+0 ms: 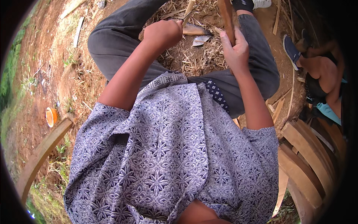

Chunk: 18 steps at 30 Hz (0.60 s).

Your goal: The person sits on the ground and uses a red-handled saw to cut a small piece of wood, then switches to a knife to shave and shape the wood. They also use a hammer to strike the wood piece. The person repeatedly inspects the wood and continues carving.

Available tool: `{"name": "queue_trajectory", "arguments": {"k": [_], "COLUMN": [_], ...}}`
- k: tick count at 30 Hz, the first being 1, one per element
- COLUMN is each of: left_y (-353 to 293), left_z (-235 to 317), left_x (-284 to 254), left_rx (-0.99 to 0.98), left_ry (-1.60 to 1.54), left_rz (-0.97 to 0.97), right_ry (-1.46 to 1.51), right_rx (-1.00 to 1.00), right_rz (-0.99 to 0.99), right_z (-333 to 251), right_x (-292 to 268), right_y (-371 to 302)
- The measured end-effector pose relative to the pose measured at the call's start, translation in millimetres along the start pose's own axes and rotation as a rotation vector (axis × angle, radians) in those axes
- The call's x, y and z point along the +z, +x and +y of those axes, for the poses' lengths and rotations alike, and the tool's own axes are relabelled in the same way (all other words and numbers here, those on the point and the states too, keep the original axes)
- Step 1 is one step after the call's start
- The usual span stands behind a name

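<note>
- Two hands work well apart between the spread knees; 12 o'clock points away from the torso.
- The left hand (163, 34) is curled into a fist; a slim dark rod (191, 12) sticks out at its thumb side toward 1 o'clock. Fingers hide the grasped end.
- Just beside that fist, at 3 o'clock, a pale pointed shard (201, 40) lies on the wood shavings (194, 59), at about 9 o'clock from the other hand.
- A brown wooden bar (226, 16) lies between 2 and 3 o'clock from the left fist, its long axis running roughly 12 to 6, top tipped slightly toward 11.
- The right hand (237, 48) is the nearer, wrapped around this bar, which extends from its grasp toward 12 o'clock.
</note>
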<state>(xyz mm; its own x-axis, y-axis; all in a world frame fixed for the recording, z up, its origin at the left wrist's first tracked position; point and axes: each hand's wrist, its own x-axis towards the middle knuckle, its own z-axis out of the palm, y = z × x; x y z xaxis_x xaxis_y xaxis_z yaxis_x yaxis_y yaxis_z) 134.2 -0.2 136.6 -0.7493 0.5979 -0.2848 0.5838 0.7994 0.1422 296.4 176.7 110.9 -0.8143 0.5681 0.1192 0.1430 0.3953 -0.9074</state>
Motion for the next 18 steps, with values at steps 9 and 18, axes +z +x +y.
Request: {"name": "queue_trajectory", "arguments": {"k": [9, 18], "left_y": [1, 17], "left_z": [-5, -27], "left_x": [-2, 19], "left_rx": [-0.048, 0.023], "left_ry": [-0.015, 0.022], "left_rz": [-0.074, -0.004], "right_ry": [0.119, 0.159], "right_rx": [0.025, 0.094], "right_rz": [-0.007, -0.025], "right_z": [-12, 9], "right_x": [-1, 2], "right_y": [8, 0]}}
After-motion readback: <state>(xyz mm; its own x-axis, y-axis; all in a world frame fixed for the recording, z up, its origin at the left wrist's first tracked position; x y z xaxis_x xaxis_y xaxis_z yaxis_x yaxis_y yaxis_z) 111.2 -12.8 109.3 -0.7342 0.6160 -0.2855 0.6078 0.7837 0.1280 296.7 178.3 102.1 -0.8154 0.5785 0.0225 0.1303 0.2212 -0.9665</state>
